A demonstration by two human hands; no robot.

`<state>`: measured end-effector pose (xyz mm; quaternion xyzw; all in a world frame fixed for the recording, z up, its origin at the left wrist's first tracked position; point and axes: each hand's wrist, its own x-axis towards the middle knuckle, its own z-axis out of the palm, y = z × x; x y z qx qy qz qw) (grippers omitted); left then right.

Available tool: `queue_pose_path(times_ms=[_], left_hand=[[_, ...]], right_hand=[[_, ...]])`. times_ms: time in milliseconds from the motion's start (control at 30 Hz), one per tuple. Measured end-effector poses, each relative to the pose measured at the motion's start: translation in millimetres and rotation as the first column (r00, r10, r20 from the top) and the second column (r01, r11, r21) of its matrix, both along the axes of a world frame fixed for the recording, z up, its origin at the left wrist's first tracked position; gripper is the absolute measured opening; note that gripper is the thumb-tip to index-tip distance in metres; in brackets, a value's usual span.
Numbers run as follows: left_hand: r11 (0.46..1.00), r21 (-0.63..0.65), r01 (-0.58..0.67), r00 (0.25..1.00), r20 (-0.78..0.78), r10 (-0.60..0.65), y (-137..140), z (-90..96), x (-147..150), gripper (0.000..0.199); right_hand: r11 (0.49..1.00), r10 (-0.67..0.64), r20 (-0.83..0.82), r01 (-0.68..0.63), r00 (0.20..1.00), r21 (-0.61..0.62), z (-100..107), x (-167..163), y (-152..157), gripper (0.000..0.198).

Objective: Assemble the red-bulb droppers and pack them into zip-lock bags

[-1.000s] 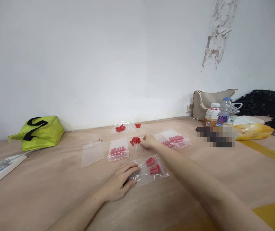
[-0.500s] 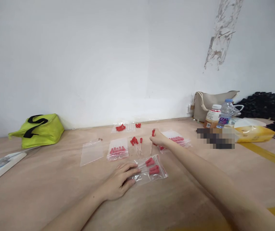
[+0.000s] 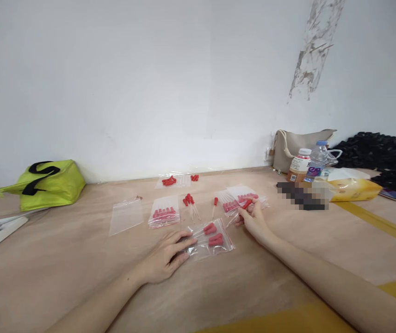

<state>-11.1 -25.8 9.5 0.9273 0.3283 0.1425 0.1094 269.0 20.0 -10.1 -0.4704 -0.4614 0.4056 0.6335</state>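
Observation:
My left hand [image 3: 168, 254] lies on the table with its fingers spread, the fingertips on the near-left end of a clear zip bag [image 3: 201, 252]. Inside this bag are several droppers with red rubber bulbs [image 3: 216, 239]. My right hand [image 3: 253, 219] pinches a single dropper [image 3: 246, 204], its red bulb up and its thin stem slanting down to the left over the bag's right edge. One loose dropper [image 3: 215, 202] lies just beyond the bag. Left of it is a small group of loose droppers [image 3: 189, 200].
Filled bags of droppers [image 3: 164, 213] lie to the left, and more filled bags [image 3: 231, 203] sit beside my right hand. An unfilled bag [image 3: 126, 217] is farther left. Near the wall are red bulbs [image 3: 169, 181]. Bottles [image 3: 299, 166] and a tissue pack [image 3: 355, 188] stand right.
My right hand has come back from the far side toward the zip bag with a dropper in its fingers. One loose dropper now shows where that hand was. My left hand stays on the bag.

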Motion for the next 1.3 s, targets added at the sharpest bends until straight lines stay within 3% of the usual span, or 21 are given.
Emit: queue_pose_path(times_ms=[167,400,600,767,933,1067,1300], left_hand=[[1.0,-0.012,-0.006,1.0,-0.013,0.005,-1,0.8,0,0.038],[1.0,-0.014,-0.011,1.0,-0.023,0.011,0,0.9,0,0.039],[1.0,-0.018,-0.011,1.0,-0.023,0.011,0,0.6,0,0.039],[1.0,-0.012,-0.011,1.0,-0.007,0.011,-1,1.8,1,0.038],[0.999,-0.01,-0.048,0.999,0.001,0.048,-2,1.6,0,0.042],[0.998,-0.014,-0.067,0.998,0.011,0.067,-3,1.5,0,0.042],[0.998,-0.018,-0.061,0.998,0.017,0.061,-3,3.6,1,0.042]], right_hand=[[0.997,0.055,-0.113,-0.06,0.992,-0.043,-6,-9,-3,0.047],[0.988,0.134,-0.064,-0.139,0.989,-0.071,-6,-10,-18,0.047],[0.987,0.128,-0.122,-0.139,0.984,-0.08,-7,-6,-19,0.053],[0.966,0.247,0.134,-0.233,0.96,-0.108,-10,-2,-18,0.034],[0.928,0.363,0.446,-0.359,0.818,-0.096,-8,7,-14,0.019],[0.9,0.379,0.578,-0.433,0.722,-0.05,1,9,-14,0.014],[0.851,0.524,0.294,-0.501,0.799,-0.158,5,1,-22,0.02]])
